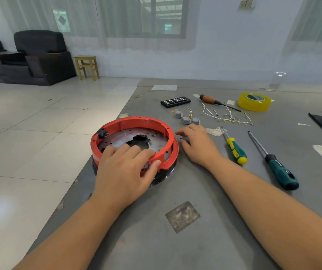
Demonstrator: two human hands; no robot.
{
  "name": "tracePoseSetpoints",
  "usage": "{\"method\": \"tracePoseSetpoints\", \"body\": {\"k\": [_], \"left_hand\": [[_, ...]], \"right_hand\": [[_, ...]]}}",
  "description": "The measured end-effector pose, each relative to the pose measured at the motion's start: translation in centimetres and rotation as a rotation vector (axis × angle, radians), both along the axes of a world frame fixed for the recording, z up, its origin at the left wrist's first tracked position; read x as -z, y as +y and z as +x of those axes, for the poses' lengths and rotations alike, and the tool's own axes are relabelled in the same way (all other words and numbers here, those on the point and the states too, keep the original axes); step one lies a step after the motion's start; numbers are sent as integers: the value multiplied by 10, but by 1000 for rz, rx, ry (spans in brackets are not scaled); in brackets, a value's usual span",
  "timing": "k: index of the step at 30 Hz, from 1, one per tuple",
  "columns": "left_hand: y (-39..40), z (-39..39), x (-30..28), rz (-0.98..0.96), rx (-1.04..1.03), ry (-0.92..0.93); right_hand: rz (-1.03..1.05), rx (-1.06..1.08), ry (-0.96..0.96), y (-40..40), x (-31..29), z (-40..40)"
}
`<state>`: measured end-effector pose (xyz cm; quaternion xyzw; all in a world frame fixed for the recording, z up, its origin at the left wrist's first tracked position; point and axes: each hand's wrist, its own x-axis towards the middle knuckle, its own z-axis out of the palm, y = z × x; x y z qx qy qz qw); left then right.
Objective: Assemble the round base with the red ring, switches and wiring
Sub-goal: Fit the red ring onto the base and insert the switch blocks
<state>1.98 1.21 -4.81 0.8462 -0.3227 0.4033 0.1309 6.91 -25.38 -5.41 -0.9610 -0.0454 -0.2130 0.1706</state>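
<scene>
The round base [156,178] is sitting near the left edge of the grey surface [205,191], steadied by the left hand [125,168] gripping the red ring [136,123] while the right hand [197,143] is pinching a small grey switch [184,138] beside it, seemingly for fitting.

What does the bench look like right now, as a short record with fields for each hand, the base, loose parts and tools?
left hand: left hand grips the near rim of the red plastic ring
right hand: right hand pinches a small grey switch beside the ring
base: round black base under the ring; one black switch fitted
loose parts: grey switches, white wires
tools: three screwdrivers, yellow tape roll
</scene>
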Motion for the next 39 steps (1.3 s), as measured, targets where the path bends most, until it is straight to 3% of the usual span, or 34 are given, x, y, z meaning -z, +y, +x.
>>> {"method": "tracePoseSetpoints", "body": {"k": [6,11,13,22,31,39], "left_hand": [[-6,-12,-23,6,-50,266],[-6,-4,-48,90,-98,657],[-12,2,-55,152,-128,733],[-45,-1,-25,94,-179,317],[-38,-6,-22,78,-140,257],[-36,-16,-28,-64,48,208]], "right_hand": [[73,-46,33,-13,-2,-59],[-47,37,113,-13,2,-69],[-65,51,118,-12,1,-68],[126,-111,49,-12,-9,-76],[940,-379,2,20,-7,-90],[942,-423,-78,35,-7,-97]]}}
